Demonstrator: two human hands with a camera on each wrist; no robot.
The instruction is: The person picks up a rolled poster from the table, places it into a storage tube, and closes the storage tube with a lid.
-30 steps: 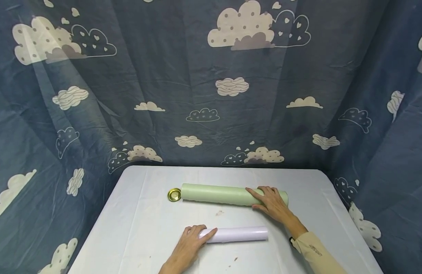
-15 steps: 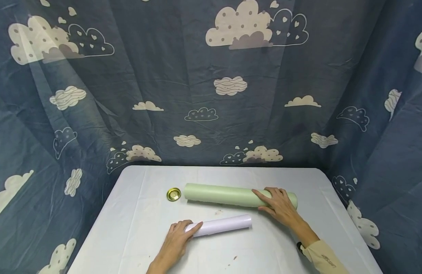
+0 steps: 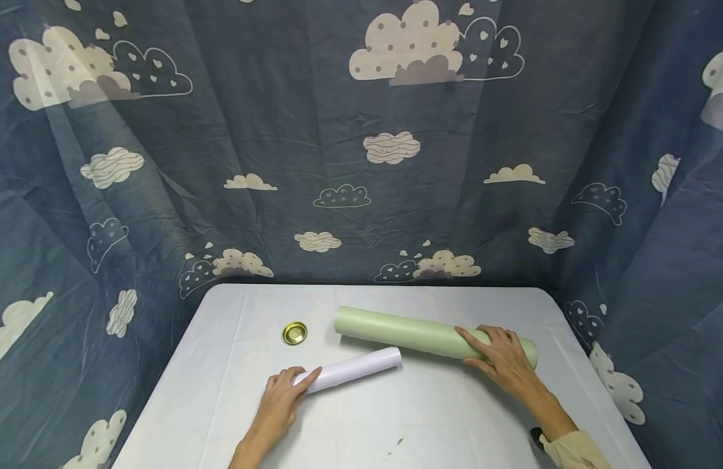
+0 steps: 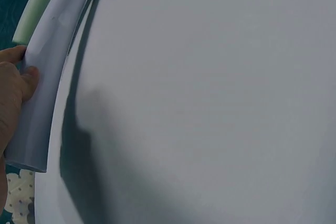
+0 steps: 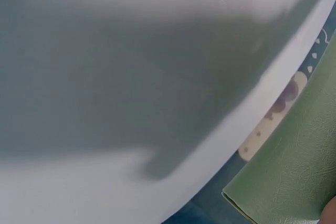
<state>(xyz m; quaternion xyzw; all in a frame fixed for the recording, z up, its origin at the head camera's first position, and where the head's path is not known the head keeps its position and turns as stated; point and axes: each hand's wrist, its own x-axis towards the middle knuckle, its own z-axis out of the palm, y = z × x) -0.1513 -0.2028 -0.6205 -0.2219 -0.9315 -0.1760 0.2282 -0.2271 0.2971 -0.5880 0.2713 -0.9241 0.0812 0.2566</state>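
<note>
My left hand (image 3: 279, 398) grips the near left end of a pale lilac roll (image 3: 355, 368), thumb laid along its top. The roll slants up to the right, and its far end comes close to the green one. In the left wrist view the fingers (image 4: 11, 85) wrap the side of the lilac roll (image 4: 47, 66). My right hand (image 3: 505, 363) holds a longer light green roll (image 3: 402, 331) near its right end, with fingers over the top and thumb on the near side. The right wrist view shows the leathery green roll (image 5: 294, 156) with a fingertip at its edge.
A small round gold dish (image 3: 294, 333) lies left of the green roll. The white-covered table (image 3: 455, 417) has a few small brown specks near the front. Dark blue cloth (image 3: 279, 98) with cloud prints hangs behind and on both sides.
My left hand has moved left and away from me with the lilac roll, which now tilts upward to the right. The green roll has shifted right with my right hand, away from the gold dish.
</note>
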